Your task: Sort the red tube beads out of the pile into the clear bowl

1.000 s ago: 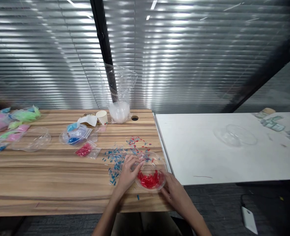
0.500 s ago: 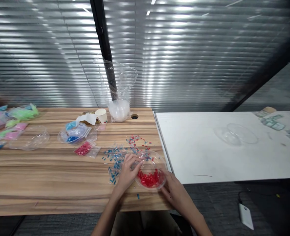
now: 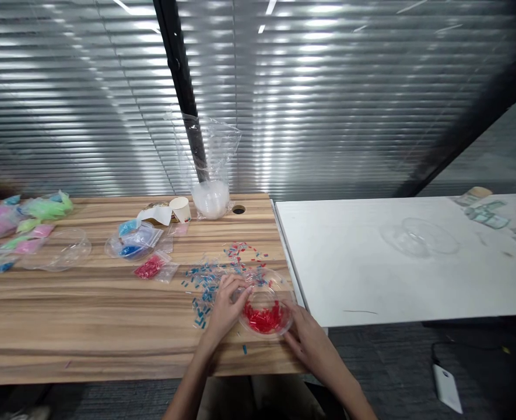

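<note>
A clear round bowl (image 3: 267, 280) with red pieces (image 3: 264, 318) gathered at its near side stands by the right edge of the wooden table. My left hand (image 3: 228, 303) grips the bowl's left rim with thumb and fingers. On the opposite side my right hand (image 3: 305, 335) holds the bowl's lower right wall, its fingertips partly behind the plastic. Blue pieces (image 3: 203, 309) lie scattered left of the bowl, with mixed red and blue pieces (image 3: 240, 252) behind it.
A bag of red pieces (image 3: 149, 267), a clear bowl with blue bags (image 3: 134, 240) and a paper cup (image 3: 180, 209) stand left. Coloured bags (image 3: 43, 207) lie far left. Clear lids (image 3: 419, 237) rest on the white table (image 3: 349, 262).
The view has shifted slightly. Both hands keep their hold on the bowl, with no clear movement of it on the table.
</note>
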A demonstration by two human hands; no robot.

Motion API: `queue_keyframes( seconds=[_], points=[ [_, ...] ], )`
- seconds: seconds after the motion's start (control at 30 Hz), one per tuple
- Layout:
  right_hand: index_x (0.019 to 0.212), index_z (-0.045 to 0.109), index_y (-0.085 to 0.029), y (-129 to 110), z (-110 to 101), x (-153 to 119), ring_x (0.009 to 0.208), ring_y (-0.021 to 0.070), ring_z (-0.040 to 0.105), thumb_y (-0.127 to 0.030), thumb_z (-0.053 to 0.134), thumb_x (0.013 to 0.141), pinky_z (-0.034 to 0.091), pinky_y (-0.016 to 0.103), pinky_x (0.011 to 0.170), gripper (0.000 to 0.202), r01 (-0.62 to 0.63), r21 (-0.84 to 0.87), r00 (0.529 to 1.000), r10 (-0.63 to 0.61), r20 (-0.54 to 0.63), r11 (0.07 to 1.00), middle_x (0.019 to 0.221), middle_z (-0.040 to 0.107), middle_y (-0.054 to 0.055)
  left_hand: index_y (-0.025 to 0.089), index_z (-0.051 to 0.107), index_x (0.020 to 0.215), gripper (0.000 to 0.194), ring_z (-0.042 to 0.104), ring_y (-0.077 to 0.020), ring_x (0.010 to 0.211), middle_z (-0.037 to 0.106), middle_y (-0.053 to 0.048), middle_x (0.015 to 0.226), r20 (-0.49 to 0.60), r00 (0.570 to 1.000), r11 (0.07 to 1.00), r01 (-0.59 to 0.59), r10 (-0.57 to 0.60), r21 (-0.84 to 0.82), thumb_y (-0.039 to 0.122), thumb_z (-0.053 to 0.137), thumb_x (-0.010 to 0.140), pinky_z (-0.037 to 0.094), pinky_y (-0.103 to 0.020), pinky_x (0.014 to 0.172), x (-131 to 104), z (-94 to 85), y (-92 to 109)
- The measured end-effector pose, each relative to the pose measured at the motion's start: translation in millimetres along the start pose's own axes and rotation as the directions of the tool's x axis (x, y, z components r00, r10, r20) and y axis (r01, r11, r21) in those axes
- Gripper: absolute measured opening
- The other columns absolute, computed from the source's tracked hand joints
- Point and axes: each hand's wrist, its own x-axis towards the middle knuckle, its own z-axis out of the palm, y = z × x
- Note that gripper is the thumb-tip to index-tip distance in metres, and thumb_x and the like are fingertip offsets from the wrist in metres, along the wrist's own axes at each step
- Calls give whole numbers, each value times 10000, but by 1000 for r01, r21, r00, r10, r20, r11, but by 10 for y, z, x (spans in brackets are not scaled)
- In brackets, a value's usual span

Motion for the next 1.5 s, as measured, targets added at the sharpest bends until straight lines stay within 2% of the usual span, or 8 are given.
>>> queue_keyframes(
  seconds=[0.37,0.8,1.27,1.5],
  points=[
    [1345,323,-220,30,28,-10,1140,250,554,-104,455,826,468,458,976,547,-3,12,1000,3,1,1000,1228,563,114,202,612,759,188,554,-195,854,641,-35,834,-16,1000,1000,-5,5,6,298,510,883,390,-381,863,-1,-2,-2],
    [1334,346,-219,31,17,1,1156,225,543,-75,453,812,466,418,981,552,10,4,1000,-10,-13,1000,1256,546,102,195,618,753,192,558,-193,857,639,-36,827,-14,1000,1000,-13,13,1,294,518,884,399,-359,824,5,-1,9],
    [1308,368,-226,29,7,52,1114,222,570,-90,460,823,485,402,956,511,27,12,999,-27,-35,1000,1225,571,96,204,611,773,206,551,-201,878,637,-46,844,1,1000,1000,19,-19,4,318,491,896,392,-382,869,7,-2,0],
    [1313,361,-221,30,9,52,1155,219,543,-99,448,837,466,407,979,499,15,27,1000,-14,-19,1000,1254,552,100,200,605,756,197,560,-196,856,642,-40,841,-12,1000,1000,14,-13,9,301,500,888,381,-386,870,11,-1,-10]
  ],
)
